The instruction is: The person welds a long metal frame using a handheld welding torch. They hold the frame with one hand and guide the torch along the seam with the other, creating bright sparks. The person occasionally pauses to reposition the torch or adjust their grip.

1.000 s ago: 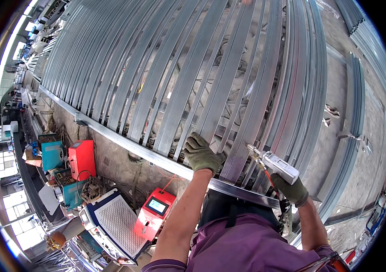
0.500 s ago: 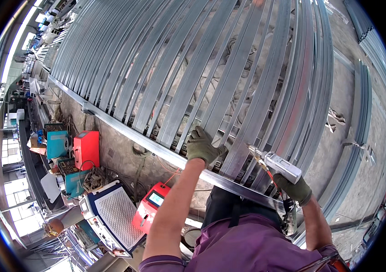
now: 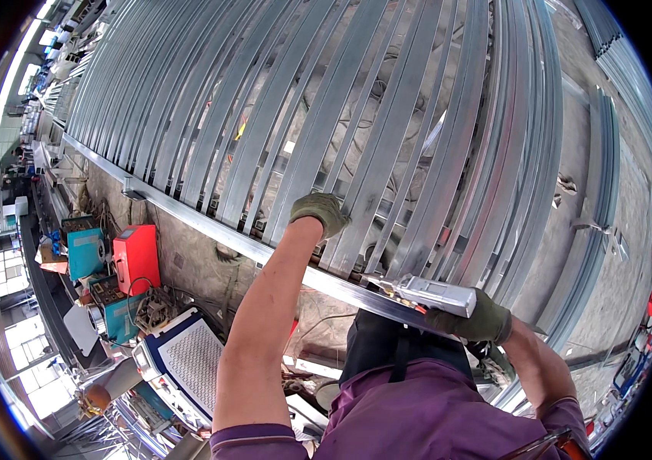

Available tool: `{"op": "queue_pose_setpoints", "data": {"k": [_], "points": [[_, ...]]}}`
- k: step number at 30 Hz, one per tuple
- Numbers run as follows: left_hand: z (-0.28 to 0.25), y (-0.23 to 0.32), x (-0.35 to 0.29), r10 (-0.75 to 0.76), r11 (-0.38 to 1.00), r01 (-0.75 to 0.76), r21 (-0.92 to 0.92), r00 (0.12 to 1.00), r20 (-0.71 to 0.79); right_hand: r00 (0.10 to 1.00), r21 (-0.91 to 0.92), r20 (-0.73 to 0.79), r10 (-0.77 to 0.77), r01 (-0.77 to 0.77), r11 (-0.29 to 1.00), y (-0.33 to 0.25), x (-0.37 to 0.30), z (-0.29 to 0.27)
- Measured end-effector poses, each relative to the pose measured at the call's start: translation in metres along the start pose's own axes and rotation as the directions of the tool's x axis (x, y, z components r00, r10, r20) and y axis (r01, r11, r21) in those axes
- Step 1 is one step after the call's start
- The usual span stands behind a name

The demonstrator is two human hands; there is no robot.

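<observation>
Since the earlier frames, the left hand (image 3: 324, 213), in an olive-green work glove, is resting further up on the long, flat galvanised steel strips (image 3: 357, 146), while the right hand (image 3: 473, 320), gloved the same way, is holding much the same spot at the near edge.

That left hand is pressing down with curled fingers on one strip; whether it is actually gripping the strip's edge I cannot tell. The right hand is closing firmly around the rear of a silver, box-shaped welding torch (image 3: 433, 294), whose narrow tip is pointing left toward the straight steel cross rail (image 3: 265, 251) on which the strips are lying.

Judging from this, doing the step well is a matter of keeping the strip pinned flat and square against the rail, with the steadying hand well apart from the tip, and bringing the tip right to the seam where strip meets rail before firing. The seam is lying just beyond the tip, between the two hands, below the left palm.

Down on the floor, a red box-shaped welding machine (image 3: 136, 258) and a teal one (image 3: 85, 253) are standing side by side.
</observation>
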State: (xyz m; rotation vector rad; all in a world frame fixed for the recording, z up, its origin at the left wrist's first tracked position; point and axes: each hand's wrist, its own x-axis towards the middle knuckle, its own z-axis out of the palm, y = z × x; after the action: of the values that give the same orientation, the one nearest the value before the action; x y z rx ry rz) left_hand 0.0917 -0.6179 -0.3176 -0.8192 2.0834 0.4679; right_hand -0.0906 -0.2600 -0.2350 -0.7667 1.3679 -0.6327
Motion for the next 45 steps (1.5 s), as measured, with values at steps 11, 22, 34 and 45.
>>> {"op": "queue_pose_setpoints", "data": {"k": [11, 22, 34, 45], "points": [[-0.006, -0.016, 0.007, 0.047, 0.999, -0.045, -0.031, 0.997, 0.064, 0.981, -0.132, 0.136, 0.138, -0.12, 0.984, -0.071, 0.092, 0.015], [-0.003, -0.02, 0.01, 0.047, 0.995, -0.042, -0.087, 0.998, 0.051, 0.981, -0.079, 0.183, 0.072, -0.058, 0.995, -0.043, 0.118, 0.023], [-0.008, -0.019, 0.009, 0.037, 0.995, -0.03, -0.091, 0.997, 0.067, 0.978, -0.145, 0.2, 0.065, -0.036, 0.989, -0.043, 0.122, 0.023], [-0.01, -0.017, 0.01, 0.033, 0.996, -0.024, -0.083, 0.993, 0.113, 0.969, -0.231, 0.207, 0.136, -0.086, 0.969, -0.056, 0.121, 0.02]]}}
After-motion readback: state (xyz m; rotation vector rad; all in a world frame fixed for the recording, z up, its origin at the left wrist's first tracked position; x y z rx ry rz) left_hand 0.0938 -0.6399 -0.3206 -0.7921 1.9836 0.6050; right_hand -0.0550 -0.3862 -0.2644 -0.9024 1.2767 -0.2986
